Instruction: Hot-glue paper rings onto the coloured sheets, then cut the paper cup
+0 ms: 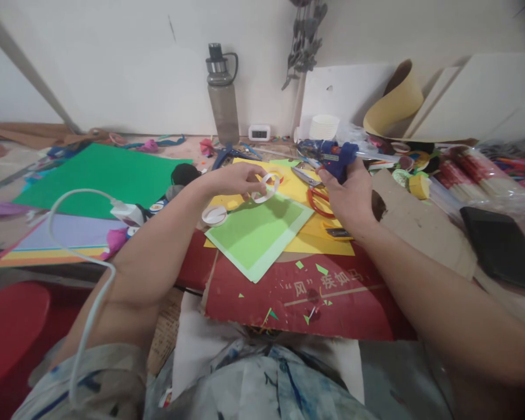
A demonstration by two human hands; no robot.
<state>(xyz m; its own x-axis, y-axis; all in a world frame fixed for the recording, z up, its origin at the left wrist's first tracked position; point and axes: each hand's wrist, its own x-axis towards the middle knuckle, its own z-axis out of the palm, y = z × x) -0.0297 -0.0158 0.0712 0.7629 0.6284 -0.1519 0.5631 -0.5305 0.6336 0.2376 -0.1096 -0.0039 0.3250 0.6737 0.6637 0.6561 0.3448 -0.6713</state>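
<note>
My left hand (pixel 241 178) pinches a thin white ring (pixel 262 198) over the sheets of paper. In my right hand (pixel 353 195) is a blue glue gun (pixel 335 156), its nozzle toward the left. Below the ring lies a light green sheet (pixel 256 236) on a paler one, over yellow paper (pixel 319 242). A white round piece (pixel 214 215) rests left of the green sheet. Orange-handled scissors (pixel 318 204) lie beside my right hand, partly covered by it. A yellow utility knife (pixel 338 233) lies just below that hand.
Red cardboard (pixel 354 312) with green scraps forms the near work surface. A grey bottle (pixel 224 108) and small digital clock (pixel 259 133) stand at the wall. Dark green paper (pixel 100 181) and a white cable (pixel 91 312) are left; a black phone (pixel 503 245) is right.
</note>
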